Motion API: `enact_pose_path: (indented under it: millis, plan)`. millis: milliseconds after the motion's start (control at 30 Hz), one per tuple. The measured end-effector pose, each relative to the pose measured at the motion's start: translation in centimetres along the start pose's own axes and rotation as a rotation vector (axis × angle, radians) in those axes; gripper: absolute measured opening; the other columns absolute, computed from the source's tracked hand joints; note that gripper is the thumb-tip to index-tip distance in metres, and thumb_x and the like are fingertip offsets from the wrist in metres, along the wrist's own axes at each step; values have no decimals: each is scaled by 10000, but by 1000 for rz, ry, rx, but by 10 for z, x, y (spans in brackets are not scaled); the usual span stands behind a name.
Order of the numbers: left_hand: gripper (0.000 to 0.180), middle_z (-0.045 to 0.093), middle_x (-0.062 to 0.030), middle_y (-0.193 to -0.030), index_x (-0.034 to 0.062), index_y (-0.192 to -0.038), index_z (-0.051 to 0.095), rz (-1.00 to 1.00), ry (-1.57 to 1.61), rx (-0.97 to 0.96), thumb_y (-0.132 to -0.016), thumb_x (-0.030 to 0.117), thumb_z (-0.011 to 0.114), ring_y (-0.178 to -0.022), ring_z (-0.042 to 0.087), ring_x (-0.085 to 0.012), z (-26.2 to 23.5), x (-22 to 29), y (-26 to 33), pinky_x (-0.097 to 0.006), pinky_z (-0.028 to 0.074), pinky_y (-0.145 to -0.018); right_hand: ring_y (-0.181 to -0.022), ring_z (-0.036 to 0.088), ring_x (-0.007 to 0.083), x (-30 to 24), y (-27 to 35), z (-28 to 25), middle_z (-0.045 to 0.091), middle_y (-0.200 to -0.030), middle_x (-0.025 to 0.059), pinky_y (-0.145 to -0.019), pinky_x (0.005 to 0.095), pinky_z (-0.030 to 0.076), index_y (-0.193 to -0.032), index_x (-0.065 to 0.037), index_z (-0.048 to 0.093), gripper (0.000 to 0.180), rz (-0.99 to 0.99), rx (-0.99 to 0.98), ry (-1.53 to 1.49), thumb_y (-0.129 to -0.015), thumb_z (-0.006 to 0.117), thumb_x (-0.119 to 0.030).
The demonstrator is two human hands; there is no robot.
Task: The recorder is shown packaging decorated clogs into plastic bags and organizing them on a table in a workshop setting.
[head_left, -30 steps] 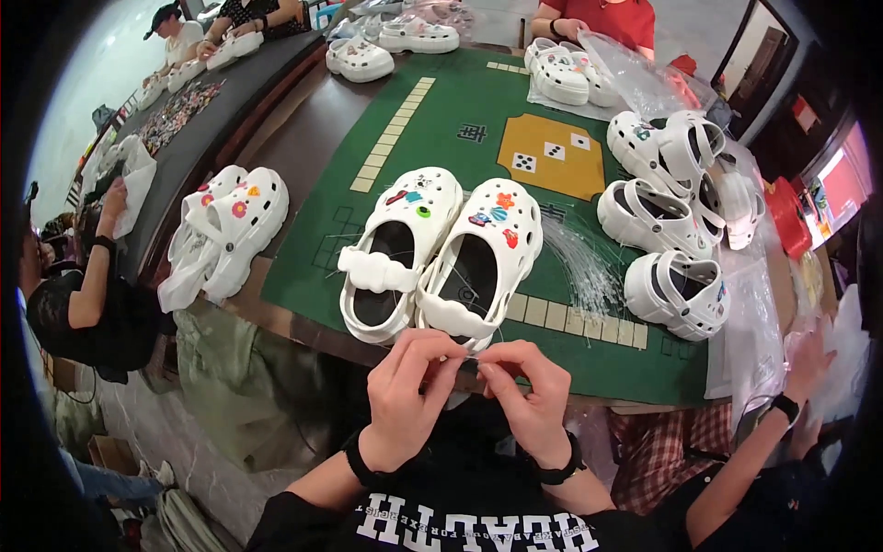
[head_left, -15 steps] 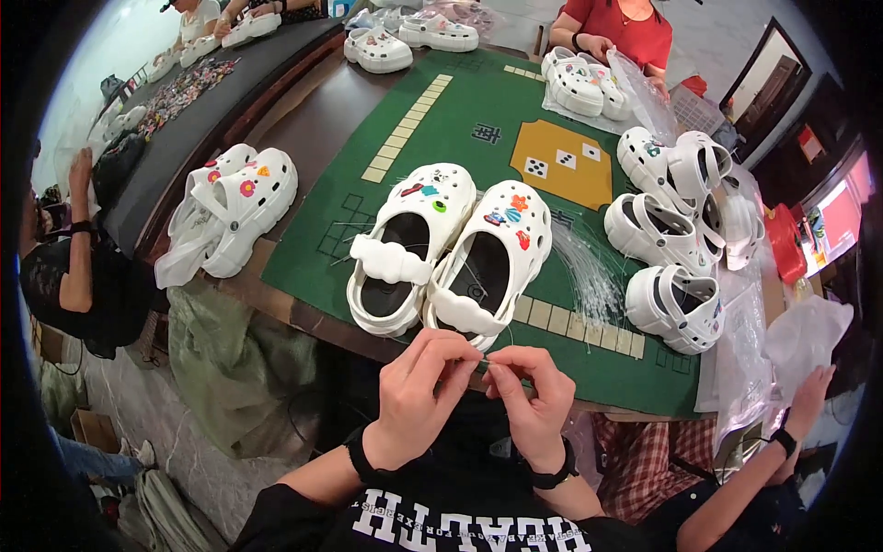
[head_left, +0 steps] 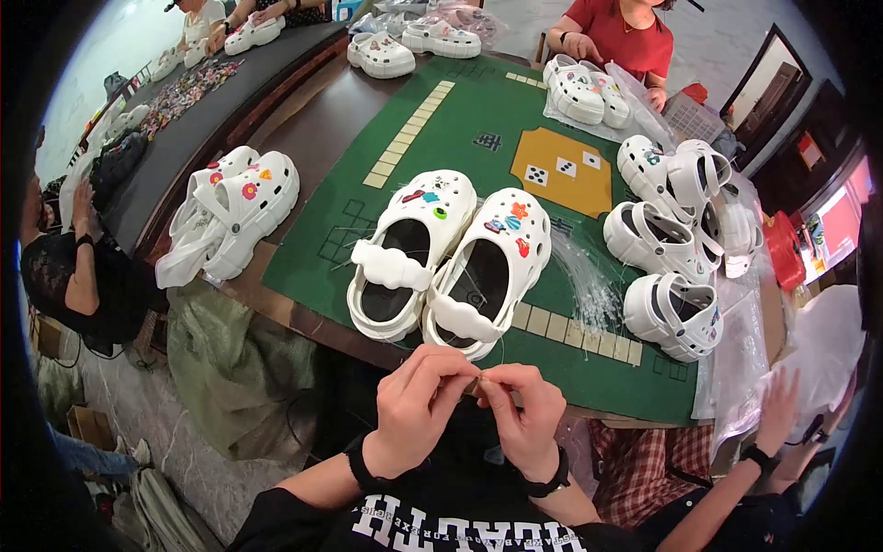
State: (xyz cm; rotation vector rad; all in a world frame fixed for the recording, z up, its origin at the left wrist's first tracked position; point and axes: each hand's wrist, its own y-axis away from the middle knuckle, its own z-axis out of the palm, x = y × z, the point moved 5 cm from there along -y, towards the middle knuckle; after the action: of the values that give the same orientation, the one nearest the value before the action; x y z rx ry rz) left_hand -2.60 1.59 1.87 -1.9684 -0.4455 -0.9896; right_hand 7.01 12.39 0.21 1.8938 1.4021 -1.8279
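A pair of white clogs (head_left: 492, 262) with colourful charms stands side by side on the green mat in front of me, heels toward me. Thin clear strands stick out of the shoes' sides. Just below the heels, my left hand (head_left: 414, 405) and my right hand (head_left: 524, 409) meet, thumbs and forefingers pinched together. Between the fingertips is a thin clear strand, mostly hidden, and part of it seems to run up by the right clog's heel. A loose bundle of clear plastic strands (head_left: 589, 276) lies to the right of the pair.
More white clogs (head_left: 246, 216) with flower charms stand at the left table edge. Several clogs (head_left: 658, 235) crowd the right side beside clear plastic bags (head_left: 736, 368). Co-workers sit at the far side, left and right; the right one handles a plastic bag (head_left: 819, 340).
My joined hands have dropped slightly toward me, still pinching. The co-worker at right has moved a hand in on the plastic bag; the one in red has lowered a hand beside the far clogs.
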Motion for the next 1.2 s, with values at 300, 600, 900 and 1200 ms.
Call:
enact_pose_path:
  millis: [300,600,900,1200]
  plan:
    - [172,635,-113,-885,-1,-907,619,21,-8,-10,-785,-100,689,-697,620,-181,2,5,-2,-266,508,-602,-539,579,186,-11,-5,0,624,-733,96,-496,279,435,-928,-18,625,149,-105,-53,137,-810,712,14]
    - [173,648,-116,-868,1,-924,635,87,-75,-4,-776,-61,701,-740,664,-261,-1,-4,-1,-319,542,-622,-548,599,180,0,-13,-2,621,-694,103,-506,269,450,-932,-12,624,102,168,-191,42,-852,686,-25]
    - [355,540,-165,-1232,-33,-1172,559,12,-45,82,-838,-153,556,-806,648,-139,-27,-33,9,-231,533,-652,-758,650,291,-4,-56,-15,663,-871,125,-654,376,515,-953,-27,649,129,-67,35,496,-827,673,-15]
    - [305,481,-87,-1185,1,-1210,483,-326,136,386,-919,-90,463,-803,532,-123,-50,-114,28,-218,436,-603,-723,629,314,19,-85,73,558,-791,128,-600,409,504,-1182,-39,521,410,-146,-371,622,-840,668,-211]
